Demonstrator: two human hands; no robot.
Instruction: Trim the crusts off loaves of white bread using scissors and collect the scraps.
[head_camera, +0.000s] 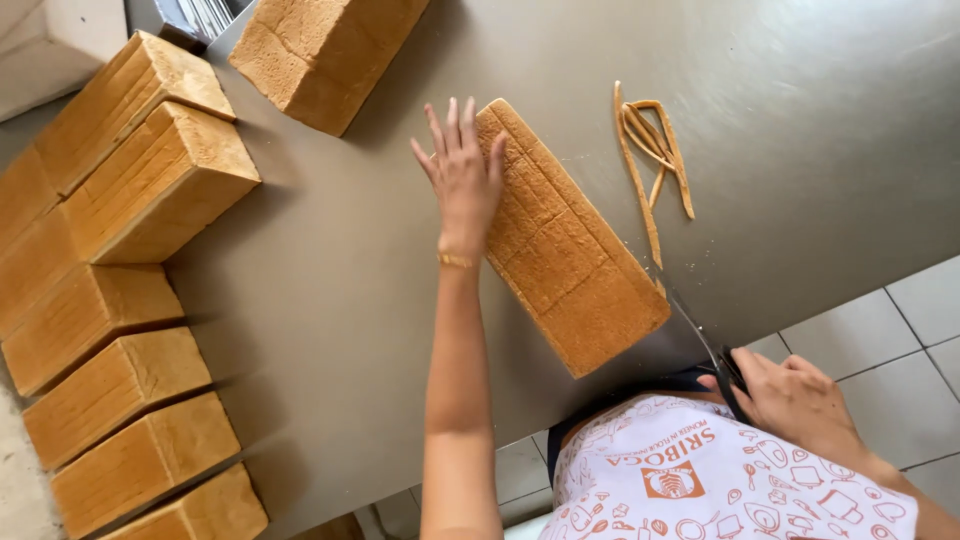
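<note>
A long golden-brown loaf of bread (570, 260) lies at a slant on the grey metal table (820, 120). My left hand (462, 175) presses flat, fingers spread, against the loaf's far left end. My right hand (795, 398) is closed around the dark handle of a long knife (692, 322). Its blade runs along the loaf's right edge near the close corner. Thin cut crust strips (652, 150) lie on the table just right of the loaf.
Several more loaves (120, 300) are lined up along the left side of the table, and another loaf (320, 50) sits at the top. The table's edge meets a light tiled floor (900, 340) at the lower right. My white printed apron (700, 480) fills the bottom.
</note>
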